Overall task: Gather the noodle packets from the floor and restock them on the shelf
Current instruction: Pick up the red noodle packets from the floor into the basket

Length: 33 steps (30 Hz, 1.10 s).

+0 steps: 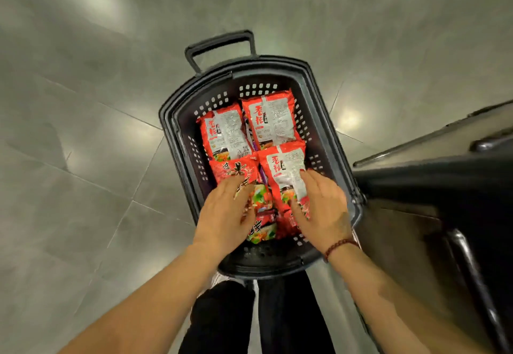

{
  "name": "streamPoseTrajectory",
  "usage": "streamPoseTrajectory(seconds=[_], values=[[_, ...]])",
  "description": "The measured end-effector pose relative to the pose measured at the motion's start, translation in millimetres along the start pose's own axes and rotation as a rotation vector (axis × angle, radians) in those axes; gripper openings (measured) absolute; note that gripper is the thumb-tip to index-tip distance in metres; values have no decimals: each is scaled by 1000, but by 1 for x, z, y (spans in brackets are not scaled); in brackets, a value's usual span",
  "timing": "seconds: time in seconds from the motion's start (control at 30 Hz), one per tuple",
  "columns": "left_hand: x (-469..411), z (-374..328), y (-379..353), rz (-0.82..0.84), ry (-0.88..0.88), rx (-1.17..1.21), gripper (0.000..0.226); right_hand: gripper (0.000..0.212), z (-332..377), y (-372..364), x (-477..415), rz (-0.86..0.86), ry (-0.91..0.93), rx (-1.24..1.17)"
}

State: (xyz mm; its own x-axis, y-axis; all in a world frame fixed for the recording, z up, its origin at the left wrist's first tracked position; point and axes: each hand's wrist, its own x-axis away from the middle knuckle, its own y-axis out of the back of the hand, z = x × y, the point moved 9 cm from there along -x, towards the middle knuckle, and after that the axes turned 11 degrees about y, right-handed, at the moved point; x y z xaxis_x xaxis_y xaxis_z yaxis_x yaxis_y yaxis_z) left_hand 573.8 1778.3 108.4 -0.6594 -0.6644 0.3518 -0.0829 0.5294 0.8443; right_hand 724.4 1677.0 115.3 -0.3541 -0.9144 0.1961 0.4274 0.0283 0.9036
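As left hand (224, 212) and right hand (323, 209) touch packets (286, 184), 香辣 labels (259, 117)

Dim overhead light, floor (97, 131) glare, fisheye-warped blurry edges.

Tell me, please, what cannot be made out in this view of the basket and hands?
Head view only.
1. Grip of left hand and right hand: fingertips blurred, undersides hidden.
2. Lower packets: covered by top packets and both hands; no count possible.
3. Dark unit at right: cut off by the edge; perhaps the shelf, unclear.
4. Small print on packets: too small.
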Motion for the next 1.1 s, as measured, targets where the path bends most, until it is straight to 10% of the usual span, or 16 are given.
streamPoseTrajectory(seconds=[0.4,1.1], values=[[183,-119,137,47,-520,-79,44,51,121,128,231,-192,-285,-71],[582,-379,8,406,-1564,-230,49,57,224,93,772,-857,-1518,-112]])
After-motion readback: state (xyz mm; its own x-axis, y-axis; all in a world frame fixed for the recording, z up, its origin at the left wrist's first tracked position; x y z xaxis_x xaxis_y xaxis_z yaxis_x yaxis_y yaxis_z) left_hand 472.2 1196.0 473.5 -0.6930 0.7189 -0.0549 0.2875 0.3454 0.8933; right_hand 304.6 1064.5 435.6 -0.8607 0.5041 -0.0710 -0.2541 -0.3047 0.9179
